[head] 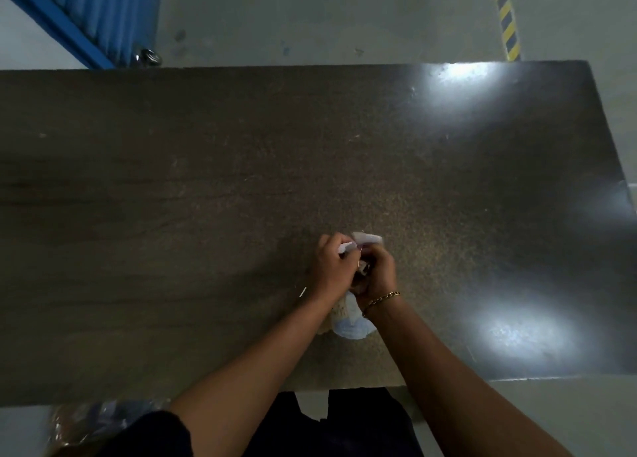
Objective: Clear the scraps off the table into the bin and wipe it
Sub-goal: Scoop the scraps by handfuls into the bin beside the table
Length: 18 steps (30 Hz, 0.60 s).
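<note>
1. Bunching scraps mid-bench; my left hand and right hand both curl round the wad, pinching it.
2. Risk: loose paper under my wrists could slip free on lifting.
3. Stray sliver lies apart, easily missed.

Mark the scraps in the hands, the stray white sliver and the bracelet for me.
scraps point(368, 238): head view, on the white piece sticking out on top.
sliver point(302, 291): head view, on its middle.
bracelet point(381, 298): head view, on the chain links at mid-length.
</note>
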Available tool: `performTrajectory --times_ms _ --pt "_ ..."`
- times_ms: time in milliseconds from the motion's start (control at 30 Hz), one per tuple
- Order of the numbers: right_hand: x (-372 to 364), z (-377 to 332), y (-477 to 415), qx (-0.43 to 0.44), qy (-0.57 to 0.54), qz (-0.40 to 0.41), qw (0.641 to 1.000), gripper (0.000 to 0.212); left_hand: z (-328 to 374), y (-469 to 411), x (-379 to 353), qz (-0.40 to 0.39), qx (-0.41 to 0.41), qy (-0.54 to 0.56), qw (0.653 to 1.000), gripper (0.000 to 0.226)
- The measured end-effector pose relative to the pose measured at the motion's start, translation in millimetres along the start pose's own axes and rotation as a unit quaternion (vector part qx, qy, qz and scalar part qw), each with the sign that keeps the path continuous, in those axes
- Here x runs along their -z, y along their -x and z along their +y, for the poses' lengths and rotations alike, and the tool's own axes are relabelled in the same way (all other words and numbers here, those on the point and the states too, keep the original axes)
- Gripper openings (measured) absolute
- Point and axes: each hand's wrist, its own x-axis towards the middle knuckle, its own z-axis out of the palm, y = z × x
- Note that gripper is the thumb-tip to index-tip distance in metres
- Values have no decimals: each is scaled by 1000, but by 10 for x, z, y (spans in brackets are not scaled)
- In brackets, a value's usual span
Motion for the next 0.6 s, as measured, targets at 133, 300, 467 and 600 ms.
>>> performTrajectory --times_ms 133,300,467,600 --pt "13 -32 11 36 -59 -37 997 23 -56 92 -131 29 -70 -66 995 20" --pt "-156 -31 -2 34 -43 -54 997 16 66 194 -171 115 -70 -86 987 48" --pt "-258 -66 1 81 24 15 996 19 233 158 -144 164 -20 41 985 66" --pt "-315 -127 54 104 47 14 993 19 296 80 -107 157 14 167 973 78"
